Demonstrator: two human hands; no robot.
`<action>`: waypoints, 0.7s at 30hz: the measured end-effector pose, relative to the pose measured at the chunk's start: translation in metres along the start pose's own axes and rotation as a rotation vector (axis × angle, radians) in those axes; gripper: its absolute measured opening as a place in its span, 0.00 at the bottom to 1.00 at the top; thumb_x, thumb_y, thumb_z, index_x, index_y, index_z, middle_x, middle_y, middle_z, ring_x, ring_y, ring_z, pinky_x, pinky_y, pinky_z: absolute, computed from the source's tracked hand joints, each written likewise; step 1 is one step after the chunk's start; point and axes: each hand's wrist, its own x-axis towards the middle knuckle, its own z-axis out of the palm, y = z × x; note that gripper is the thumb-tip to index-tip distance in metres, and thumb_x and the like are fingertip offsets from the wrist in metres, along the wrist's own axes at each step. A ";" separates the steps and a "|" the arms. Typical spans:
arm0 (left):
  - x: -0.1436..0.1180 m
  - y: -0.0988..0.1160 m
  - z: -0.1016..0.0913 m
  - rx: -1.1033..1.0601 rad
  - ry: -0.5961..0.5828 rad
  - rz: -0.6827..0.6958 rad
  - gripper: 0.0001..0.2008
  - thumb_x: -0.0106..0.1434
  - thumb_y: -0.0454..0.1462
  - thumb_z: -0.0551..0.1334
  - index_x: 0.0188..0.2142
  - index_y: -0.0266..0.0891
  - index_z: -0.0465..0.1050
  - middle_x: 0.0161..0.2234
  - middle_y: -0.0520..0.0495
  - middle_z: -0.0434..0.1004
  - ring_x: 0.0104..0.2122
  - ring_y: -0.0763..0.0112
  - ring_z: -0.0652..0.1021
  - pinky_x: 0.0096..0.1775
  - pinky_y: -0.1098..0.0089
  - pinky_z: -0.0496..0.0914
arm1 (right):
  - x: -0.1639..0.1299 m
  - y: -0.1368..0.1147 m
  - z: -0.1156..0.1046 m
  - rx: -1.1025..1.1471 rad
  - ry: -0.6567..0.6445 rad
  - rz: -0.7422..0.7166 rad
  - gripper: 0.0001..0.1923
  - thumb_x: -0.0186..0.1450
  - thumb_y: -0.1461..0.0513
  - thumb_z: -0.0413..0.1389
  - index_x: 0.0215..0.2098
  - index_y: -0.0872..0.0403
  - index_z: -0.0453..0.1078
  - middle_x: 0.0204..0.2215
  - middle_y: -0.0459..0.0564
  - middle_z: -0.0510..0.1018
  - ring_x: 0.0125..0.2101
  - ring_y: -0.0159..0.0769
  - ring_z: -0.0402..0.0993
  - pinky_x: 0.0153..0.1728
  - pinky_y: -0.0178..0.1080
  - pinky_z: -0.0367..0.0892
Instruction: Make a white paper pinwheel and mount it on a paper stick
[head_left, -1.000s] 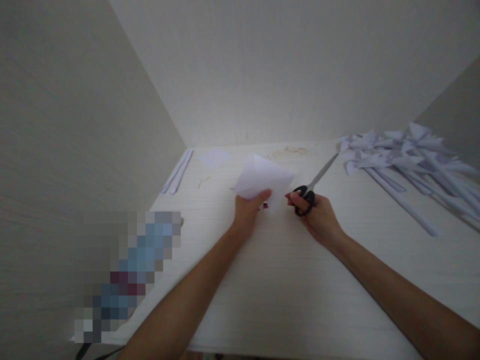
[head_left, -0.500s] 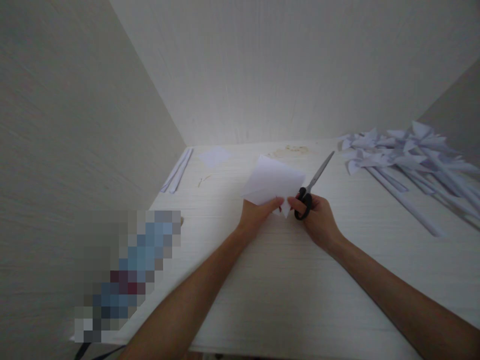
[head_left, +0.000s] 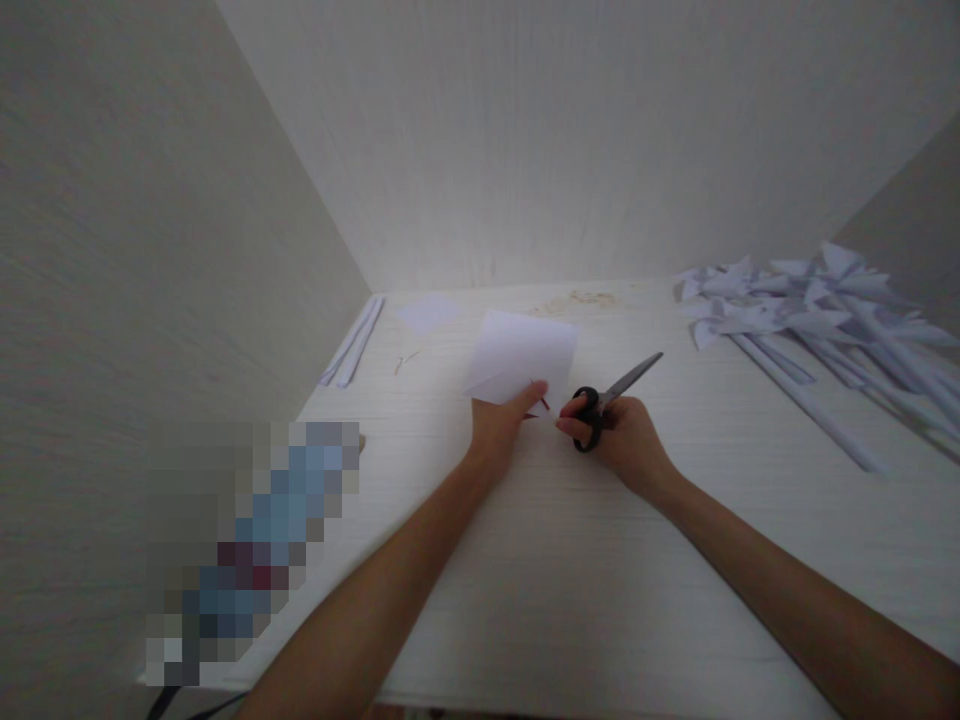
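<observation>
A white sheet of paper (head_left: 523, 350) is gripped near its lower corner by my left hand (head_left: 501, 420), thumb on top. Part of that hand is hidden under the sheet. My right hand (head_left: 626, 440) has its fingers through the black handles of a pair of scissors (head_left: 600, 405), whose blades point up and to the right, away from the paper. The right thumb and fingertip are pinched together close to the sheet's lower corner; whether they touch the paper there I cannot tell. A thin dark line shows beside the left thumb.
Several paper pinwheels on rolled paper sticks (head_left: 810, 320) are heaped at the right. Rolled paper tubes (head_left: 356, 345) lie at the far left, beside a small paper square (head_left: 430, 313). Thin scraps (head_left: 592, 299) lie along the back wall. A blurred-out bluish object (head_left: 285, 520) is at the left edge.
Both hands have shifted slightly left with the paper and scissors. The scissors' blades have swung lower to the right, and the right fingertips have drawn back from the sheet's corner.
</observation>
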 end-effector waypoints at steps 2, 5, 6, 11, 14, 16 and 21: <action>0.000 0.000 0.000 0.012 0.011 0.009 0.14 0.42 0.38 0.66 0.31 0.36 0.71 0.33 0.46 0.75 0.32 0.69 0.74 0.33 0.67 0.70 | 0.001 0.001 0.000 0.000 -0.005 0.000 0.09 0.45 0.60 0.60 0.21 0.58 0.69 0.16 0.43 0.69 0.17 0.26 0.62 0.19 0.32 0.59; 0.000 -0.001 0.000 0.017 0.028 0.016 0.15 0.42 0.38 0.66 0.32 0.36 0.71 0.35 0.46 0.75 0.33 0.68 0.74 0.35 0.66 0.70 | 0.001 0.002 0.000 -0.015 0.014 0.000 0.10 0.45 0.59 0.61 0.21 0.58 0.69 0.16 0.44 0.70 0.18 0.27 0.63 0.19 0.32 0.60; 0.000 -0.001 0.000 0.020 0.031 0.016 0.15 0.42 0.38 0.66 0.32 0.36 0.71 0.35 0.46 0.75 0.33 0.68 0.74 0.35 0.66 0.70 | 0.000 0.002 0.000 -0.022 0.023 -0.002 0.10 0.45 0.59 0.61 0.21 0.58 0.69 0.17 0.44 0.70 0.18 0.27 0.64 0.19 0.32 0.60; -0.001 0.000 0.000 0.037 0.028 0.001 0.15 0.42 0.39 0.66 0.32 0.36 0.71 0.34 0.46 0.75 0.33 0.69 0.74 0.37 0.66 0.70 | -0.001 0.003 0.000 -0.055 0.034 -0.012 0.12 0.46 0.56 0.60 0.22 0.57 0.69 0.17 0.44 0.69 0.18 0.27 0.63 0.19 0.33 0.60; -0.002 0.002 0.001 0.043 0.029 -0.002 0.15 0.42 0.39 0.66 0.31 0.36 0.71 0.34 0.46 0.75 0.34 0.68 0.74 0.37 0.66 0.69 | -0.001 0.003 0.000 -0.052 0.049 -0.003 0.13 0.45 0.55 0.60 0.22 0.57 0.69 0.17 0.44 0.70 0.19 0.27 0.63 0.19 0.33 0.60; -0.003 0.003 0.002 0.062 0.027 0.002 0.15 0.42 0.39 0.66 0.31 0.36 0.71 0.33 0.46 0.75 0.33 0.68 0.74 0.37 0.66 0.69 | -0.001 0.002 0.000 -0.038 0.063 0.007 0.14 0.45 0.54 0.60 0.23 0.57 0.69 0.18 0.45 0.70 0.18 0.27 0.62 0.19 0.33 0.59; -0.004 0.006 0.003 0.082 0.020 0.021 0.15 0.42 0.38 0.66 0.31 0.37 0.71 0.33 0.47 0.75 0.33 0.69 0.74 0.39 0.65 0.68 | 0.000 0.003 0.001 -0.007 0.076 0.027 0.14 0.44 0.55 0.61 0.22 0.57 0.69 0.17 0.45 0.69 0.18 0.27 0.62 0.19 0.32 0.59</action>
